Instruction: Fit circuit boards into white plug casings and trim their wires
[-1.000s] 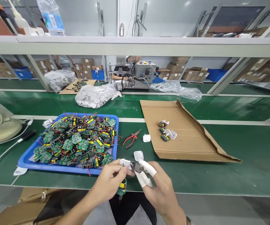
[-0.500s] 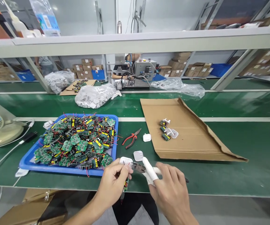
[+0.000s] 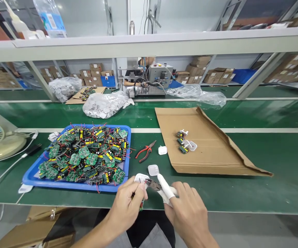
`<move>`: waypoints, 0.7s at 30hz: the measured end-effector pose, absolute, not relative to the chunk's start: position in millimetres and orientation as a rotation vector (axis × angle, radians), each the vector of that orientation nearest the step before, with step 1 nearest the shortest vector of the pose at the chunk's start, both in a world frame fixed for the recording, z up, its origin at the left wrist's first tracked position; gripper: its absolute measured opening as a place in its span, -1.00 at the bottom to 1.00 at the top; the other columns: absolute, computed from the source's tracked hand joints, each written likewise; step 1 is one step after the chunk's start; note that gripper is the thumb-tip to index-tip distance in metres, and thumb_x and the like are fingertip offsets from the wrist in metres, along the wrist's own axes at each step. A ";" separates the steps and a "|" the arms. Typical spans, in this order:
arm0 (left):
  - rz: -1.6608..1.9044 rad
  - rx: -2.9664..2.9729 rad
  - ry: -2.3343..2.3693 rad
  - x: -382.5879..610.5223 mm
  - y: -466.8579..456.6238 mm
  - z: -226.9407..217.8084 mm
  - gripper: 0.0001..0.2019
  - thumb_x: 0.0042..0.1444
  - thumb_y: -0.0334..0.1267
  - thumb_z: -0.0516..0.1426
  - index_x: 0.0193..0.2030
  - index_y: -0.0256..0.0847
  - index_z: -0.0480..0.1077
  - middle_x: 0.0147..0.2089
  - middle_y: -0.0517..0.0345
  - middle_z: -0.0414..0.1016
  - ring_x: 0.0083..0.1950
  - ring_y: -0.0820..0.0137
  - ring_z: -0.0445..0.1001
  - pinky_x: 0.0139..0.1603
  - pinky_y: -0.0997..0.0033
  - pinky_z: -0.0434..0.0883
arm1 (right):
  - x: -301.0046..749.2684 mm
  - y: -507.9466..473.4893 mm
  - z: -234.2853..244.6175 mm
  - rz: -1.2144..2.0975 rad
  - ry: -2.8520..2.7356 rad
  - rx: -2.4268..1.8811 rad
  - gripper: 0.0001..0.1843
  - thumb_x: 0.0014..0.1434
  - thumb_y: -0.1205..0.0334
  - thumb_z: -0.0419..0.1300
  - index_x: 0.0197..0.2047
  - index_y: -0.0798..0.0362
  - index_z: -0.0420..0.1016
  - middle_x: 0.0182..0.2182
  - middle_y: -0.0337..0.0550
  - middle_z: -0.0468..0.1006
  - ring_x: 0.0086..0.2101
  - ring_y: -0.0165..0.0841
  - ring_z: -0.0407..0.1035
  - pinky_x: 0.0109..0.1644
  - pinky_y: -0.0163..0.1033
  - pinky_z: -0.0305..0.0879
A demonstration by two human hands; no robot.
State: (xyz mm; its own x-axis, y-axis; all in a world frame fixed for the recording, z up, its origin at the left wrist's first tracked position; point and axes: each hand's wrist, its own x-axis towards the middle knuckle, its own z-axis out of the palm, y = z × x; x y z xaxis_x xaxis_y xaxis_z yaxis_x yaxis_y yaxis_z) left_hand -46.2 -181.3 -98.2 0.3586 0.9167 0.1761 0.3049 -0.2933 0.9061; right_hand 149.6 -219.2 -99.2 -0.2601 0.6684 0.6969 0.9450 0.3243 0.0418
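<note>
A green work table (image 3: 267,165) fills the scene. On its right part lies a flat cardboard sheet (image 3: 211,151) with a few small assembled pieces (image 3: 185,143) on it. To the left stands a blue tray (image 3: 28,177) heaped with green circuit boards (image 3: 86,155). Between tray and cardboard lie red-handled pliers (image 3: 145,151) and a small white cap (image 3: 162,150); another white cap (image 3: 153,169) lies nearer.

At the near edge, the left hand (image 3: 128,206) has its fingers closed around a white plug housing (image 3: 140,178), which sticks out above the fingertips. The right hand (image 3: 187,213), with white finger cots (image 3: 165,187), grips small cutters (image 3: 152,185); their tip touches the housing from the right.
</note>
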 end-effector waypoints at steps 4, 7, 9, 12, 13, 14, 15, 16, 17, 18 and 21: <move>0.938 1.835 1.057 -49.1 -185.1 -98.8 -0.57 0.44 -0.14 -0.09 -0.41 -0.16 0.42 -0.43 0.16 0.33 -0.36 0.37 0.37 -0.33 0.43 0.32 | 153.3 -218.1 -106.5 -0.478 -1.994 -1.396 -0.78 0.04 0.53 0.05 -0.46 -0.01 0.24 -0.39 -0.13 0.36 -0.44 -0.34 0.10 -0.40 -0.21 0.03; 0.927 1.848 1.072 -50.5 -187.1 -96.9 -0.58 0.44 -0.14 -0.10 -0.38 -0.17 0.41 -0.43 0.18 0.32 -0.39 0.39 0.34 -0.33 0.43 0.30 | 156.9 -219.9 -113.6 -0.276 -1.984 -1.412 -0.81 -0.05 0.51 0.05 -0.44 0.01 0.33 -0.40 -0.15 0.39 -0.46 -0.37 0.16 -0.44 -0.27 0.08; 0.912 1.835 1.081 -51.1 -185.1 -95.3 -0.58 0.44 -0.13 -0.08 -0.38 -0.18 0.42 -0.43 0.18 0.34 -0.38 0.39 0.35 -0.31 0.43 0.30 | 154.2 -223.5 -119.1 -0.017 -1.962 -1.434 -0.79 0.00 0.48 0.06 -0.38 0.02 0.44 -0.42 -0.17 0.42 -0.48 -0.39 0.22 -0.46 -0.31 0.13; 0.896 1.700 1.088 -51.4 -176.8 -93.3 -0.55 0.42 -0.11 -0.08 -0.43 -0.20 0.43 -0.39 0.15 0.42 -0.32 0.37 0.41 -0.25 0.42 0.32 | 140.7 -230.6 -126.9 0.465 -1.835 -1.413 -0.73 0.15 0.36 0.13 -0.13 0.02 0.60 -0.34 -0.16 0.54 -0.41 -0.37 0.39 -0.40 -0.35 0.31; 0.899 1.654 1.088 -51.8 -173.7 -92.8 -0.54 0.42 -0.12 -0.08 -0.45 -0.20 0.43 -0.38 0.14 0.44 -0.30 0.36 0.44 -0.22 0.42 0.33 | 135.9 -232.2 -128.6 0.574 -1.784 -1.394 -0.70 0.18 0.31 0.16 -0.04 0.02 0.60 -0.29 -0.14 0.57 -0.37 -0.35 0.43 -0.36 -0.35 0.36; 0.905 1.623 1.092 -52.5 -170.9 -92.2 -0.54 0.41 -0.12 -0.07 -0.46 -0.21 0.43 -0.37 0.13 0.46 -0.27 0.35 0.45 -0.20 0.42 0.34 | 132.5 -233.0 -129.4 0.634 -1.747 -1.378 -0.68 0.20 0.28 0.18 0.02 0.02 0.58 -0.25 -0.12 0.59 -0.33 -0.34 0.46 -0.32 -0.34 0.39; 0.914 1.612 1.099 -53.5 -168.7 -91.5 -0.55 0.41 -0.12 -0.06 -0.46 -0.21 0.44 -0.35 0.13 0.47 -0.24 0.34 0.46 -0.18 0.41 0.34 | 131.3 -232.8 -129.0 0.633 -1.730 -1.367 -0.67 0.23 0.26 0.17 0.05 0.02 0.57 -0.24 -0.11 0.58 -0.31 -0.33 0.46 -0.29 -0.33 0.40; 0.925 1.617 1.108 -55.0 -167.2 -90.9 -0.56 0.40 -0.12 -0.04 -0.45 -0.21 0.45 -0.34 0.12 0.48 -0.22 0.33 0.47 -0.15 0.41 0.34 | 132.8 -231.6 -127.6 0.576 -1.742 -1.356 -0.68 0.25 0.27 0.15 0.04 0.02 0.56 -0.25 -0.11 0.57 -0.31 -0.34 0.45 -0.28 -0.31 0.40; 0.932 1.626 1.117 -56.8 -166.4 -90.3 -0.58 0.39 -0.12 -0.02 -0.43 -0.21 0.47 -0.32 0.11 0.50 -0.20 0.32 0.48 -0.14 0.41 0.34 | 136.7 -229.6 -125.3 0.466 -1.772 -1.354 -0.71 0.26 0.30 0.12 0.01 0.02 0.55 -0.28 -0.12 0.55 -0.32 -0.34 0.43 -0.28 -0.28 0.37; 0.936 1.632 1.128 -58.6 -166.1 -89.8 -0.58 0.39 -0.12 -0.02 -0.41 -0.21 0.49 -0.31 0.11 0.50 -0.20 0.32 0.48 -0.14 0.41 0.34 | 142.5 -227.2 -122.2 0.311 -1.807 -1.360 -0.73 0.26 0.34 0.10 -0.03 0.01 0.54 -0.29 -0.12 0.53 -0.33 -0.33 0.40 -0.28 -0.25 0.34; 0.923 1.648 1.144 -62.1 -168.1 -89.0 -0.58 0.40 -0.11 -0.02 -0.39 -0.22 0.51 -0.31 0.10 0.48 -0.21 0.33 0.46 -0.16 0.42 0.32 | 160.7 -221.1 -111.4 -0.193 -1.883 -1.388 -0.78 0.19 0.43 0.09 -0.16 0.02 0.49 -0.22 -0.07 0.50 -0.27 -0.27 0.35 -0.25 -0.16 0.23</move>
State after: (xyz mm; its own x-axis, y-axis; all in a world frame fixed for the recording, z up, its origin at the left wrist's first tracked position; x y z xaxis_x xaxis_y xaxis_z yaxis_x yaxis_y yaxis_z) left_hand -62.1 -168.1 -89.0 0.2932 0.9526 0.0811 0.2810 -0.1669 0.9451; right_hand 160.7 -221.1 -111.4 -0.1064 0.7482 0.6549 0.8652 0.3942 -0.3098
